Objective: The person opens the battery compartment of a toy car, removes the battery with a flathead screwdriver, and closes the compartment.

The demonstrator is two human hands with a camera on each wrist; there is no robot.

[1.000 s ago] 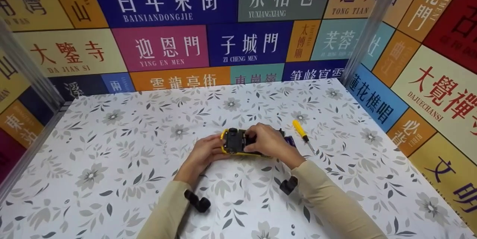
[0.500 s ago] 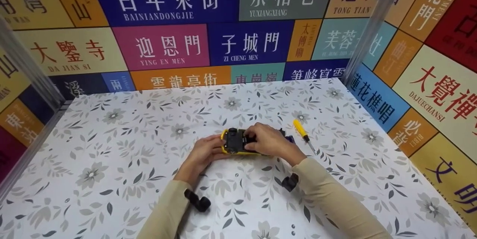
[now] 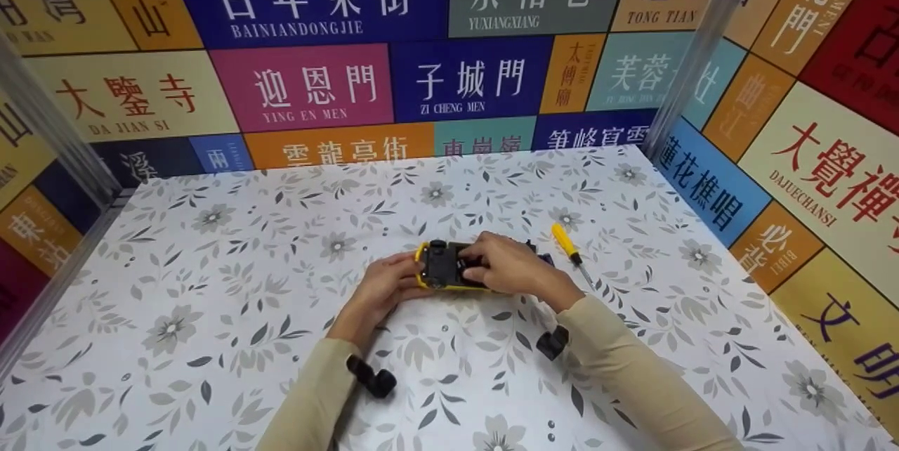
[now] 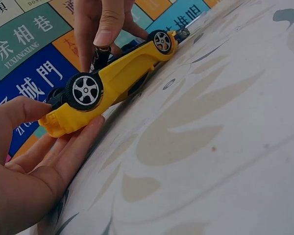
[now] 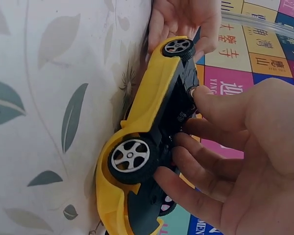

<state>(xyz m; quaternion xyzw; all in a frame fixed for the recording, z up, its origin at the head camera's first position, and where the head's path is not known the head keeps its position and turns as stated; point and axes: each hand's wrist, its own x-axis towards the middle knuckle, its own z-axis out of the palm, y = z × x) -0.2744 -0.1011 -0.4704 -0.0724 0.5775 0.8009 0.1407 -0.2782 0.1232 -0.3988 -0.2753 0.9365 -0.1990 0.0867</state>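
A yellow toy car (image 3: 441, 267) lies upside down on the table, its black underside and wheels facing up. At one end my left hand (image 3: 385, 286) grips it, thumb on the underside and fingers beneath the yellow body (image 4: 68, 120). My right hand (image 3: 511, 265) is over the middle of the underside, pinching a dark battery (image 4: 100, 58) that sits tilted in the opening there. The right thumb is at the battery's metal end in the right wrist view; the other fingers reach along the underside. The right hand hides part of the opening in the head view.
A yellow-handled screwdriver (image 3: 565, 240) lies just right of the car. Something purple-blue (image 3: 546, 258) shows partly behind the right hand. The table (image 3: 281, 226) has a floral cover; walls with coloured sign panels (image 3: 316, 86) stand behind and at both sides.
My right hand and forearm have shifted slightly to the right, covering more of the purple-blue thing. The left hand, the car and the screwdriver stay in place.
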